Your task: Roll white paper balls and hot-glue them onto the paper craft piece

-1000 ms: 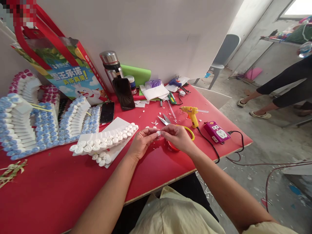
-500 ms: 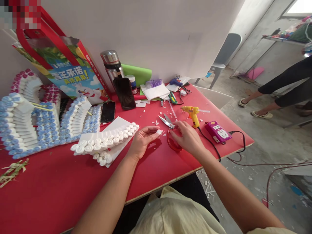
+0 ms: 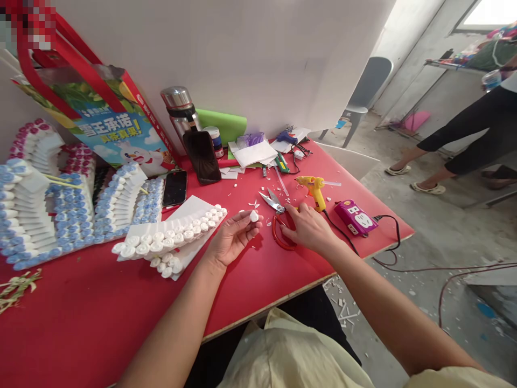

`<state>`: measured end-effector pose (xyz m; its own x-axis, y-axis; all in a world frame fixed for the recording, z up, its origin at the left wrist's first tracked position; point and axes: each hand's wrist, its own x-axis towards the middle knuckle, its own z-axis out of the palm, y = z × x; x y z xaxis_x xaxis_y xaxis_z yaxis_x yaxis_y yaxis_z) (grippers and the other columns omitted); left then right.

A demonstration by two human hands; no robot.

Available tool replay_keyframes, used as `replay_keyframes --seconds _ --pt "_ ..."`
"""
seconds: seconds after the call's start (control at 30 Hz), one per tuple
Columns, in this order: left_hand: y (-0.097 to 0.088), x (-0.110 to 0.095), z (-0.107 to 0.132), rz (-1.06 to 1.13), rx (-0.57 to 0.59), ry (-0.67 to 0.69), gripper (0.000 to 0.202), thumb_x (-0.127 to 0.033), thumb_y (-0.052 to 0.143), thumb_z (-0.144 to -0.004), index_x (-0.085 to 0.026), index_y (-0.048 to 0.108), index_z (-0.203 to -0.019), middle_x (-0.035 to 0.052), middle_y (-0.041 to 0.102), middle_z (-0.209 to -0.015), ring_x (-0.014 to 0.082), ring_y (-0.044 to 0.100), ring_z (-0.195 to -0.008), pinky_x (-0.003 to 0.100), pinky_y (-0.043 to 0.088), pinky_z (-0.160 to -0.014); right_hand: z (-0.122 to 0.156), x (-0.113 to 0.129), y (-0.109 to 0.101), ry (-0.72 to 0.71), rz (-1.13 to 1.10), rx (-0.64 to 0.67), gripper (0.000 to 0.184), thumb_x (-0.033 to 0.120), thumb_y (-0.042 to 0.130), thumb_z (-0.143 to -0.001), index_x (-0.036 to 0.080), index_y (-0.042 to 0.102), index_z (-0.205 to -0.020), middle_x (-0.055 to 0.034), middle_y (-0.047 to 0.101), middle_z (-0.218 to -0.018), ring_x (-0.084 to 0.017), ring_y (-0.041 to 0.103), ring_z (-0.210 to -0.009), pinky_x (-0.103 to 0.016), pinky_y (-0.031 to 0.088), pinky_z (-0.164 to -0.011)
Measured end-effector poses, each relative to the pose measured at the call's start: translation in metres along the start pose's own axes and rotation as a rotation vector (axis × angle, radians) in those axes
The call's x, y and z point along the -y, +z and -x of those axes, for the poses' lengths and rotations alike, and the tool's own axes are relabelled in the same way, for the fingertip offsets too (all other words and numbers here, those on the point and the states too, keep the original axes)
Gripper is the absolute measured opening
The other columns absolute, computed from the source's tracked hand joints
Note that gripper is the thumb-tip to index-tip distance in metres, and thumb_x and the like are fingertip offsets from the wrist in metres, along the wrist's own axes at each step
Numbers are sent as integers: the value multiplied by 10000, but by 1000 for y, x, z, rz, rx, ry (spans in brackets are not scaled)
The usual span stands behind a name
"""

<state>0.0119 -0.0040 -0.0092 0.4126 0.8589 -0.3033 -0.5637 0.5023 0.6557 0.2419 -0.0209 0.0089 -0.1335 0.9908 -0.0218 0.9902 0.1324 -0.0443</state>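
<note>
A small white rolled rosette (image 3: 254, 216) is pinched between the thumb and fingers of my left hand (image 3: 236, 237), just above the table. My right hand (image 3: 309, 226) is over the red handles of a pair of scissors (image 3: 278, 211), with thumb and forefinger apart. The scissors lie on the table with their blades parted. Beyond my right hand rests a yellow glue gun (image 3: 313, 187) with a clear glue stick in its back. White card strips edged with white rosettes (image 3: 173, 237) lie left of my left hand.
A purple power strip (image 3: 354, 218) stands near the right edge, its cord trailing off. Blue-and-white rosette pieces (image 3: 75, 207), a printed bag (image 3: 117, 124), a steel flask (image 3: 177, 108) and two phones (image 3: 174, 188) fill the back left. Someone's legs (image 3: 456, 140) are at the right.
My left hand has turned palm up, lifting the rosette slightly. My right thumb and forefinger have spread and shifted right from the scissors' pivot. The scissors stay put. The view has shifted slightly.
</note>
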Motion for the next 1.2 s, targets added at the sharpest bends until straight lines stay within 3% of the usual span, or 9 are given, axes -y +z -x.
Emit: replay_keyframes --seconds 0.1,0.23,0.33,0.43,0.5,0.67,0.8,0.93,1.2 --pt "-1 0 0 -7 1 27 263 -127 833 -710 -139 780 -967 65 765 -920 121 722 -781 186 591 -729 9 -18 8 -3 -207 -142 495 556 491 -959 190 625 -1264 -123 641 -993 -253 645 -818 -328 438 -703" --pt "-1 0 -2 -8 -21 42 263 -122 850 -688 -129 784 -944 59 759 -892 111 712 -777 182 584 -742 18 -51 17 229 -324 -464 367 498 491 -967 179 673 -950 -92 644 -909 -219 615 -771 -321 447 -698" --pt "-1 1 -3 -8 -36 41 239 -129 856 -678 -136 785 -907 59 759 -882 117 714 -768 189 587 -722 11 -70 20 353 -313 -593 399 481 557 -910 136 632 -1096 -155 631 -1051 -255 626 -869 -371 478 -792" --pt "-1 1 -3 -31 -40 51 230 -135 857 -678 -144 782 -896 52 757 -861 120 714 -764 197 590 -718 -11 -76 21 371 -396 -498 497 481 606 -856 119 590 -1197 -191 620 -1143 -280 630 -946 -406 485 -863" --pt "-1 0 -4 -65 -41 63 239 -133 860 -673 -143 779 -898 49 757 -857 118 712 -758 199 588 -721 -28 -77 23 391 -429 -416 439 463 636 -814 130 624 -1100 -181 647 -1090 -293 623 -937 -408 481 -839" --pt "-1 -1 -5 -121 -72 116 299 -138 871 -662 -125 770 -943 61 767 -882 115 714 -774 205 576 -764 -51 -85 29 450 -699 -361 265 426 679 -722 172 612 -681 -47 594 -606 -211 561 -628 -323 435 -615" --pt "0 -1 -7 -112 -118 194 306 -159 886 -649 -139 763 -928 57 775 -902 138 732 -844 220 567 -817 -37 -83 20 393 -853 -371 309 433 596 -812 135 678 -802 -39 624 -611 -162 546 -557 -283 435 -549" --pt "0 -1 -8 -93 -125 222 305 -180 895 -642 -155 769 -919 43 779 -888 138 739 -830 225 569 -826 -10 -59 -1 147 -1255 -251 318 456 662 -838 143 688 -886 -35 652 -682 -140 569 -585 -268 470 -583" --pt "0 -4 -7 -110 -142 244 323 -179 905 -623 -147 790 -923 46 785 -867 138 736 -797 245 569 -841 15 -14 -19 -50 -1217 -17 393 528 638 -896 168 665 -739 -32 643 -677 -137 552 -582 -263 427 -531"
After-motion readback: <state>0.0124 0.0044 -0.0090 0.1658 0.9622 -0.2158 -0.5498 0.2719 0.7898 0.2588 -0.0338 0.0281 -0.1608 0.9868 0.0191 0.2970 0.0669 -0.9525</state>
